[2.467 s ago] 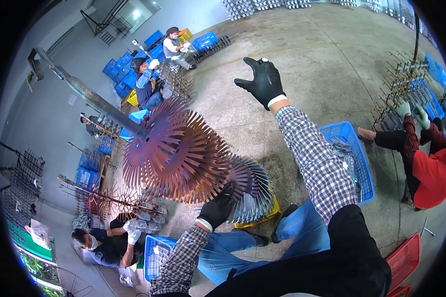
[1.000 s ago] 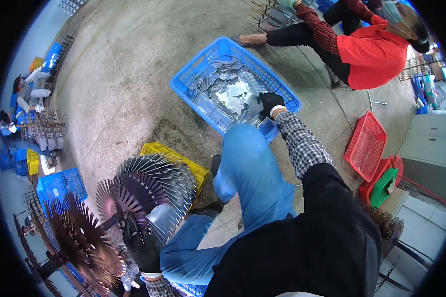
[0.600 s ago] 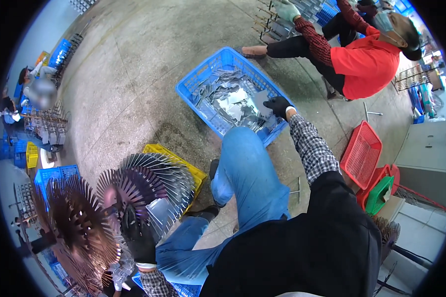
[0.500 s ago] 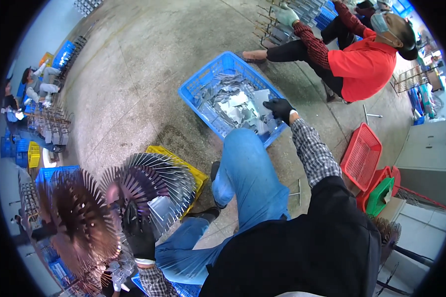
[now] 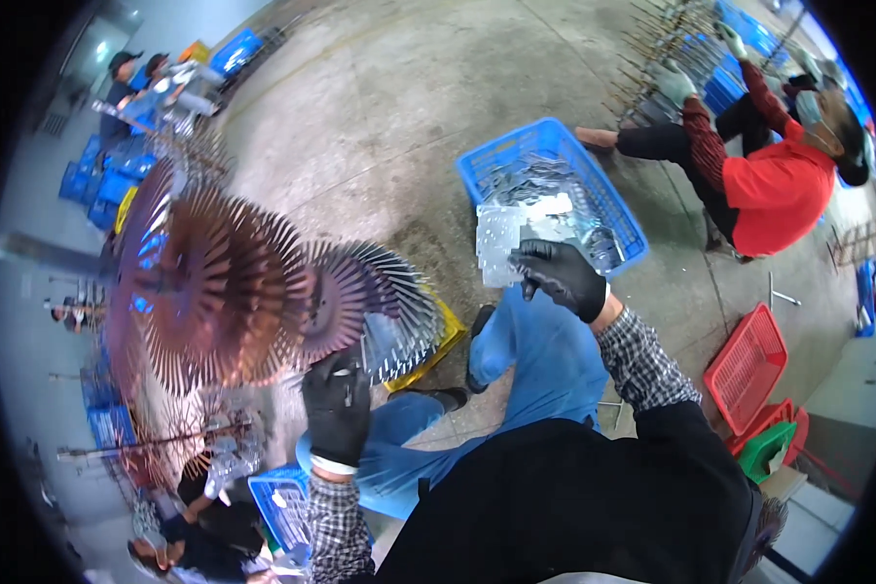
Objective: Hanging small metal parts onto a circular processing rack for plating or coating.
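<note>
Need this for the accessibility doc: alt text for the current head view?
Black-gloved right hand holds a flat, step-edged silvery plate in front of a blue basket of silvery pieces. The gloved left hand is near brown-purple, spoked discs; a co-worker in red sits at upper right.

Plate (image 5: 496, 238) looks like smooth, pretty shiny metal, spiky discs (image 5: 214, 282) kinda duller metal, blue basket (image 5: 636, 251) is plastic, jeans (image 5: 555, 341) just matt cloth.
</note>
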`<state>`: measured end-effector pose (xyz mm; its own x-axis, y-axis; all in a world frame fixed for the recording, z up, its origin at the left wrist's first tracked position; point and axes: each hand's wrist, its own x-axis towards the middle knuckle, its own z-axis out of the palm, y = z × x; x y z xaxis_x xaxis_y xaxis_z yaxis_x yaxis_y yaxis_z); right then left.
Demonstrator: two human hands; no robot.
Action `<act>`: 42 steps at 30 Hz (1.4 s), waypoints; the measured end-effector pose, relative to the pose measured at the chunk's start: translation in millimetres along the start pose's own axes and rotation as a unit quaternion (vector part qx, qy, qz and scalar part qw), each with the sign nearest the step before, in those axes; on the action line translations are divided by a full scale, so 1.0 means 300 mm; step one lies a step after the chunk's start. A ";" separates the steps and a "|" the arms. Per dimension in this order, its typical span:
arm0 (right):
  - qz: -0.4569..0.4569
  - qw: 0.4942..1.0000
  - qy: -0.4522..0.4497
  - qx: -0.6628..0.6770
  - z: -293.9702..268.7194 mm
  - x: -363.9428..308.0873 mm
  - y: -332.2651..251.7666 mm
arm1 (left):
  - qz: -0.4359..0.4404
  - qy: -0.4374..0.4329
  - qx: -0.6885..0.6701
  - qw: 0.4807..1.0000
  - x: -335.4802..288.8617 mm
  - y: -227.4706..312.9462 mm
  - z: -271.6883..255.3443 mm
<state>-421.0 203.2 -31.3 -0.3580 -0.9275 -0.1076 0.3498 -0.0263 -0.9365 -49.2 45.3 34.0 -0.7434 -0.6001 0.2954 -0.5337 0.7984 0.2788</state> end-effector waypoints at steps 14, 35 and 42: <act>0.047 0.953 -0.224 -0.198 0.320 -0.204 0.065 | -0.298 -0.149 -0.519 0.787 -0.083 0.222 0.060; -0.103 0.918 -0.015 -0.384 0.462 0.152 0.315 | -0.010 0.020 0.083 0.996 0.009 -0.082 0.029; -0.041 0.919 -0.040 -0.390 0.484 0.186 0.362 | -0.034 0.005 0.061 0.998 -0.014 -0.095 0.033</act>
<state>-277.2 94.3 -90.6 -0.2803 -0.9595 -0.0294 -0.4136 0.1483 -0.8983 -35.0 25.4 15.8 -0.7004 -0.6528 0.2886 -0.6283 0.7557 0.1848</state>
